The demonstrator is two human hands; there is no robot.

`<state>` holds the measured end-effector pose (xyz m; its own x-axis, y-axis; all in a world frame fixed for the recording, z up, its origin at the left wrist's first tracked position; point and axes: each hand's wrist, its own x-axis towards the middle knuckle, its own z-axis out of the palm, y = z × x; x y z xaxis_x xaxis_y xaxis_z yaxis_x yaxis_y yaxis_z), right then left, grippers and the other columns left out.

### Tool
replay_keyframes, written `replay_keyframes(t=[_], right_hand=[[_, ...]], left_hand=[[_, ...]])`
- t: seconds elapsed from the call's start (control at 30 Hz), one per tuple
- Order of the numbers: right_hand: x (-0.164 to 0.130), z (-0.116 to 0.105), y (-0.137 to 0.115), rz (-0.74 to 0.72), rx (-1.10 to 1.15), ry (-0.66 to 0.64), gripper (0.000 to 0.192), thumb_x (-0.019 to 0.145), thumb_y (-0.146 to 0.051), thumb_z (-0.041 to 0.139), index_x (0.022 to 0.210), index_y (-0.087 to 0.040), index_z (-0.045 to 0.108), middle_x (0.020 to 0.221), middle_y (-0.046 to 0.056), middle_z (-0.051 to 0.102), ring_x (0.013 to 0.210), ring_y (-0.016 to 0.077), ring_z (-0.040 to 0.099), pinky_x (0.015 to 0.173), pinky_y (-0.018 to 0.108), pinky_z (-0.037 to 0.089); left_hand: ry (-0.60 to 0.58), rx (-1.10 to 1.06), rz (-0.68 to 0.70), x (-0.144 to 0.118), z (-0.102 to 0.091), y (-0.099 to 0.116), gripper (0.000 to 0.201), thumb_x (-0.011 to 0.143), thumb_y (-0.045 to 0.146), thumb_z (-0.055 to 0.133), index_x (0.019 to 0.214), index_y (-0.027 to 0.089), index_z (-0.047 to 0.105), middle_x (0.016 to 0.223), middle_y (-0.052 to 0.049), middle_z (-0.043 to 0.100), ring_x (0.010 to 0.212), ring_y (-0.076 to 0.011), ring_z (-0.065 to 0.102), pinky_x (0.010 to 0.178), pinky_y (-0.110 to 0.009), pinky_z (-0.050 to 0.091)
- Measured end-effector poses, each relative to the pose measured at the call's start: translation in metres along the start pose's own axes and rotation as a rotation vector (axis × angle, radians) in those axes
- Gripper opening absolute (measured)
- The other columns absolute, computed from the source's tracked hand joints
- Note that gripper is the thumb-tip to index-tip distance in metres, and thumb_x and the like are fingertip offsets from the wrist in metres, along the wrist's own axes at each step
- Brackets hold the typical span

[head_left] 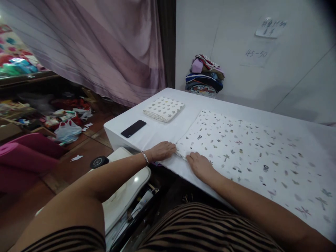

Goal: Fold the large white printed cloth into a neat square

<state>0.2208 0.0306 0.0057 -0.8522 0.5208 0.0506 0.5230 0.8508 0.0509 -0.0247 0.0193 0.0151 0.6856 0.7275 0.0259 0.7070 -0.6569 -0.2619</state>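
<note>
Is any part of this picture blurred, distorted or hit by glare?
Head view: the edges bend and the top right corner darkens; the paper notes on the wall are blurred; a glare spot sits on the white lid below the left hand; the printed cloth is evenly lit.

White cloth (252, 154) sprinkled with small grey, green and pink motifs. Folded cloth (163, 109) white with small green and grey marks. Plain white table (157, 134). Black phone (133, 128). Mauve curtain (105, 45) with faint stripes. Brown-and-black striped shirt (199, 231). Silver bracelet (145, 157). Mixed pile (204, 78) in navy, pink, red.
</note>
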Motion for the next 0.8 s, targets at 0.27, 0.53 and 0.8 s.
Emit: replay_keyframes(t=[0.27,0.53,0.8], right_hand=[[0.01,0.005,-0.008,-0.03,-0.005,-0.024,0.024,0.09,-0.008,0.042,0.108,-0.012,0.057,0.103,0.013,0.056,0.093,0.0248,0.051,0.072,0.034,0.046],[0.013,0.022,-0.006,-0.083,0.002,0.07,0.023,0.091,-0.012,0.044,0.109,-0.013,0.058,0.101,0.01,0.059,0.091,0.0223,0.052,0.073,0.031,0.045],[0.011,0.03,-0.01,-0.066,0.04,0.129,0.023,0.087,-0.009,0.046,0.103,-0.014,0.061,0.095,0.009,0.061,0.085,0.0235,0.055,0.068,0.033,0.046]], left_hand=[[0.011,-0.093,-0.104,-0.01,0.002,0.002,0.013,0.088,0.013,0.042,0.089,0.016,0.055,0.089,-0.006,0.06,0.078,-0.0173,0.054,0.072,-0.031,0.041],[0.156,-0.34,-0.276,0.033,-0.024,0.015,0.02,0.083,0.022,0.051,0.1,0.019,0.062,0.112,-0.007,0.063,0.104,-0.0205,0.057,0.089,-0.035,0.044],[0.043,-0.439,-0.478,0.072,0.02,0.019,0.049,0.092,0.039,0.04,0.136,0.017,0.043,0.148,-0.011,0.036,0.139,-0.0261,0.028,0.109,-0.048,0.03]])
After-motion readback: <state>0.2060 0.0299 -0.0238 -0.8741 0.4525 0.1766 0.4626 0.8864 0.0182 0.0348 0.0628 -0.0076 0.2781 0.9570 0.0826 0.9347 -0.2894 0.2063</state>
